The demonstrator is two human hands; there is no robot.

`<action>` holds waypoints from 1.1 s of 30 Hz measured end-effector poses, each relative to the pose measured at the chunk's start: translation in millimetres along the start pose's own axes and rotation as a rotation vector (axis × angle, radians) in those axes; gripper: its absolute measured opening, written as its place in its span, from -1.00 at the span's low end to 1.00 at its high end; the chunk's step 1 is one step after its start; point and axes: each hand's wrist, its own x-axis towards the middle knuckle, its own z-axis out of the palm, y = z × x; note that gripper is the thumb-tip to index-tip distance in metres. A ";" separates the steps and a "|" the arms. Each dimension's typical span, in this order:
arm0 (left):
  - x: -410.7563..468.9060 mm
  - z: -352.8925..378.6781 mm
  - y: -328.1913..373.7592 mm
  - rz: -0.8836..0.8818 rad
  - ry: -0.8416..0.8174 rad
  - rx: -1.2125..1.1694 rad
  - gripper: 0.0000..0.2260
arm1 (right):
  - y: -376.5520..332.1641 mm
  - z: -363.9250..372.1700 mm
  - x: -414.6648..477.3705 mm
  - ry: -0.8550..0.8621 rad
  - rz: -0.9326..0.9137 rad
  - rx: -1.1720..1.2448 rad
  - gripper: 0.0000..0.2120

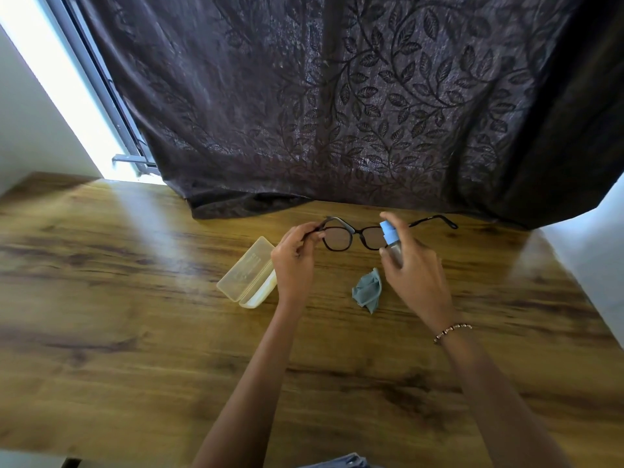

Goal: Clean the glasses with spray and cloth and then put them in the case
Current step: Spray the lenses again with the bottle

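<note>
Dark-framed glasses (338, 238) are held above the wooden table (135, 298), temples unfolded. My left hand (293, 261) pinches the frame's left corner. My right hand (413, 265) grips a small clear spray bottle with a blue cap (389, 232), index finger on top, its nozzle right beside the right lens. A crumpled grey-blue cloth (368, 292) lies on the table below the glasses, between my wrists. A translucent yellowish case (246, 271) lies open to the left of my left hand.
A dark leaf-patterned curtain (337, 96) hangs behind the table and rests on its far edge. A bright window strip (57, 86) is at the back left. White walls flank the table on both sides.
</note>
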 end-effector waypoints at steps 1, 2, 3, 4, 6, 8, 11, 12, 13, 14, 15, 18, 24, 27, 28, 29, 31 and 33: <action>-0.2 0.1 -0.3 0.002 -0.001 0.003 -0.84 | -0.1 0.0 0.7 -0.011 -0.011 -0.001 -0.48; -0.2 0.2 -0.7 0.002 0.000 0.005 -0.84 | 0.1 0.3 1.5 -0.018 -0.018 -0.002 -0.50; -0.2 0.4 -1.1 0.000 0.002 0.005 -0.85 | 0.7 1.0 2.1 -0.025 -0.019 -0.002 -0.50; -0.2 0.5 -1.7 -0.002 0.003 0.005 -0.85 | 1.6 2.1 2.6 -0.035 -0.011 0.000 -0.50; -0.1 0.4 -2.4 -0.006 0.001 0.007 -0.85 | 3.5 4.8 3.1 -0.051 0.015 0.001 -0.49; 0.3 0.1 -3.0 -0.004 0.000 0.008 -0.85 | 4.6 7.6 1.7 -0.048 0.033 0.005 -0.49; 0.8 -0.8 -2.9 -0.011 0.005 0.008 -0.84 | 3.7 10.4 -1.3 -0.011 0.074 0.038 -0.48; 1.0 -0.9 -2.8 -0.012 0.008 0.008 -0.84 | 3.3 11.0 -2.2 0.001 0.084 0.046 -0.48; 1.1 -0.7 -2.8 -0.011 0.008 0.006 -0.84 | 3.0 11.3 -2.8 0.008 0.087 0.054 -0.47; 1.0 -0.5 -2.9 -0.010 0.007 0.004 -0.84 | 3.0 11.6 -2.8 0.008 0.084 0.061 -0.47; 0.9 -0.3 -2.5 -0.008 0.005 0.006 -0.84 | 3.4 11.7 -2.5 0.003 0.076 0.064 -0.46; 0.7 0.1 -2.4 -0.004 0.000 0.008 -0.84 | 5.2 10.3 0.3 -0.017 0.049 0.049 -0.47; 0.7 0.1 -1.6 -0.005 -0.002 0.014 -0.84 | 4.3 11.0 -1.0 0.063 0.089 0.079 -0.48; 0.6 -0.6 -1.3 0.002 0.003 0.023 -0.85 | 4.2 14.1 -2.7 0.114 0.105 0.107 -0.50; 0.5 -0.6 -1.5 0.004 0.003 0.027 -0.85 | 5.0 14.6 -2.7 0.119 0.104 0.112 -0.50; 0.5 -0.6 -1.6 0.003 0.002 0.028 -0.85 | 5.3 14.1 -2.6 0.112 0.102 0.124 -0.51; 0.4 -1.1 -1.8 -0.013 0.002 0.029 -0.85 | 7.3 13.3 -1.6 0.056 0.104 0.194 -0.52; 0.6 -1.6 -2.7 -0.032 0.016 0.041 -0.86 | 10.6 12.2 -1.5 -0.072 0.195 0.380 -0.54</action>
